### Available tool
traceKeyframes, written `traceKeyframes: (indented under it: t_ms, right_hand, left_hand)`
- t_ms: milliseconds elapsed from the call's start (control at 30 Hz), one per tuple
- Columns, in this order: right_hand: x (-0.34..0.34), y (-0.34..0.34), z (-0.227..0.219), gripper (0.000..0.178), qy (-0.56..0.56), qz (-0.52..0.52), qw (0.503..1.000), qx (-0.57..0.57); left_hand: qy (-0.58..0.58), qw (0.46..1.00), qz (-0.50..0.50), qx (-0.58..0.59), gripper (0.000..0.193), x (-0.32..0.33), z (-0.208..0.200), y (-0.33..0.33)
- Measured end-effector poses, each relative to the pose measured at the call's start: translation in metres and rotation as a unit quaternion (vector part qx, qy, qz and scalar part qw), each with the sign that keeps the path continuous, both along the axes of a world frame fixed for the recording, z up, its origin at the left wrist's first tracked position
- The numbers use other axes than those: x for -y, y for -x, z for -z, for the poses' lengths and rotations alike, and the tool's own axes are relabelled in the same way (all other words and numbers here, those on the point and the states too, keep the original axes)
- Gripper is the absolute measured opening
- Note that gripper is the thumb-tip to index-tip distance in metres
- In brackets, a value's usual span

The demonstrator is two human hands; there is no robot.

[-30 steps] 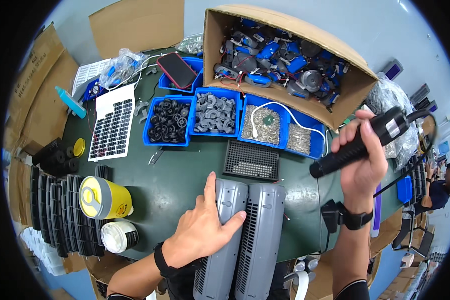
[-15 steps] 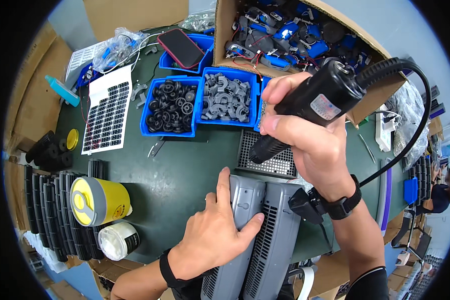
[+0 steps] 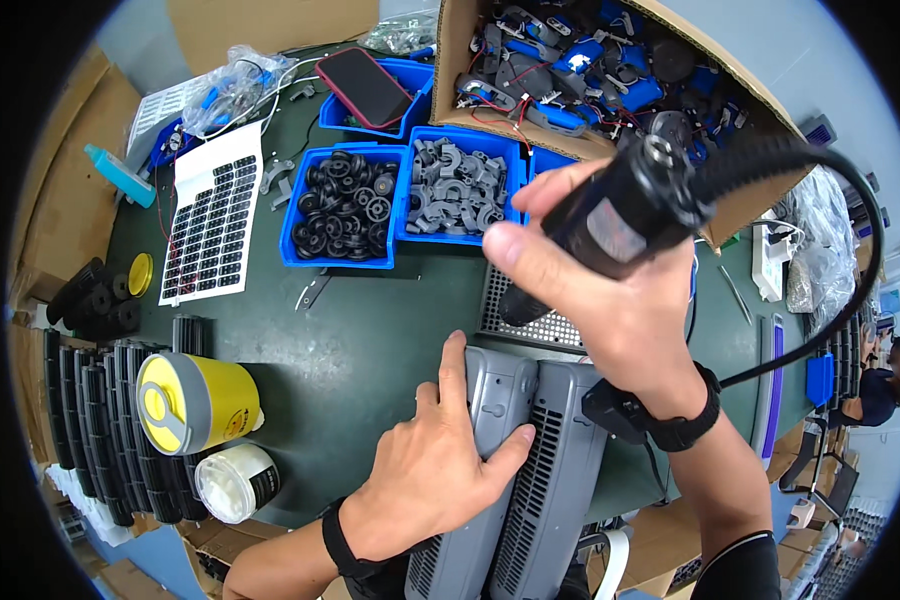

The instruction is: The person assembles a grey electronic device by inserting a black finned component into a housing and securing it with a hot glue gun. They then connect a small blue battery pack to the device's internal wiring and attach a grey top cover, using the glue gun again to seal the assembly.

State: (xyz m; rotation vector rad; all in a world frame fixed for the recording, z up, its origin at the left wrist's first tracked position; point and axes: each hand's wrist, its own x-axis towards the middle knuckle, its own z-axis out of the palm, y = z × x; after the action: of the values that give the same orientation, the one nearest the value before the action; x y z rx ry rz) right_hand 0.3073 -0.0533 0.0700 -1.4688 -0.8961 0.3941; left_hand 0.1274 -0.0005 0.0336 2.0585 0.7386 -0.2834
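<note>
From the head camera, looking down: my left hand (image 3: 425,480) lies flat with its fingers (image 3: 454,375) spread, released rather than gripping, pressing on the left one of two grey vented housings (image 3: 490,440) that lie side by side on the dark green surface (image 3: 360,340), the thumb reaching across toward the seam between them. My right hand (image 3: 610,300) is clenched around a black electric screwdriver (image 3: 620,215), held tilted above the housings, its tip pointing down and left over a perforated metal plate (image 3: 550,325) just beyond my left fingertips; a coiled black cable (image 3: 850,270) runs off its rear end to the right. A black band with a clip sits on my right wrist (image 3: 660,420). Beyond the screwdriver stand blue bins: one of black round parts (image 3: 345,205), one of grey clips (image 3: 460,185), and farther off one carrying a dark phone (image 3: 363,88). A cardboard box (image 3: 740,200) of blue and black wired parts stands beyond my right hand. To the left of my left hand sit a yellow canister (image 3: 195,400) and a white tub (image 3: 232,482), with a row of black ribbed pieces (image 3: 90,420) beside them; farther off lies a white sheet of small black squares (image 3: 210,225).
</note>
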Motion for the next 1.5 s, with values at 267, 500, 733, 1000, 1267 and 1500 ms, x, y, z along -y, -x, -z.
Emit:
traceKeyframes:
  t_ms: [267,500,733,1000,1267,1500]
  right_hand:
    - [0.005,-0.003,-0.003,0.033,0.014,-0.076,0.996,-0.052]
    - [0.005,-0.006,0.0,0.032,0.02,-0.064,0.992,-0.108]
    - [0.017,-0.002,-0.02,0.029,-0.054,-0.053,0.996,-0.054]
    - [0.034,0.025,-0.054,0.04,-0.038,-0.076,0.996,-0.025]
    - [0.034,0.037,-0.057,0.039,-0.012,-0.077,0.997,-0.009]
    - [0.033,0.043,-0.054,0.036,0.02,-0.11,0.994,-0.013]
  left_hand:
    - [-0.011,1.0,-0.004,-0.001,0.108,0.002,0.002,0.0]
    - [-0.02,1.0,0.0,-0.009,0.107,0.002,0.0,0.0]
    - [-0.064,0.998,0.002,0.022,0.106,0.006,0.006,0.003]
    - [-0.059,0.998,0.01,0.008,0.106,0.006,0.005,0.001]
    - [-0.052,0.998,0.016,0.014,0.108,0.007,0.012,0.003]
    - [-0.042,0.999,0.028,0.002,0.107,0.006,0.014,0.004]
